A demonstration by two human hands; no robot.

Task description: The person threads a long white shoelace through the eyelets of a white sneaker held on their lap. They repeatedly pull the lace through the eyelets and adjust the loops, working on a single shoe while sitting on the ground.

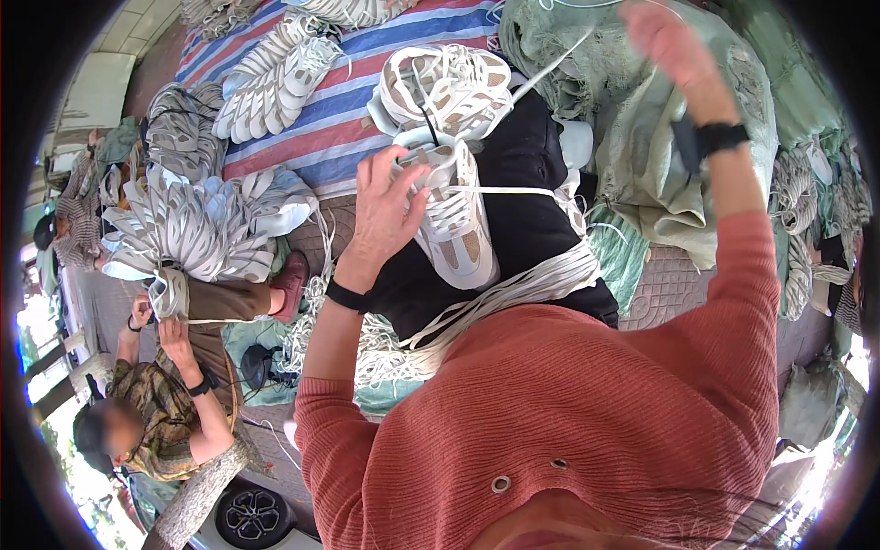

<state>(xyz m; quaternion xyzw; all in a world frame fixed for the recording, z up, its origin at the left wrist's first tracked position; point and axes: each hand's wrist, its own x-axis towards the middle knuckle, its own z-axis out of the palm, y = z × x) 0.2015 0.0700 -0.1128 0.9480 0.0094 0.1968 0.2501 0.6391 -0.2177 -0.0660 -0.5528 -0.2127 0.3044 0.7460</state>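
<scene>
A white and tan shoe upper (pixel 456 220) rests on my black-clad lap, toe toward me. My left hand (pixel 387 203) grips its collar, fingers bent over the opening. From its lacing a flat white lace (pixel 513 191) stretches right across the black cloth. My right hand (pixel 667 44) is raised at the upper right, over the pale sacks, and its fingers are smeared by motion. A thin white string runs close to those fingers; whether they hold it I cannot tell. Just beyond the upper sits a stack of nested uppers (pixel 445 87). Loose white laces (pixel 541 280) lie across my lap.
A striped sheet (pixel 367 82) carries bundles of uppers (pixel 275 87). Pale green sacks (pixel 632 119) bulge at the right. On the left, a seated co-worker (pixel 174 394) handles another upper (pixel 168 291) beside a large fanned pile (pixel 197 225). A lace heap (pixel 390 353) lies below my left forearm.
</scene>
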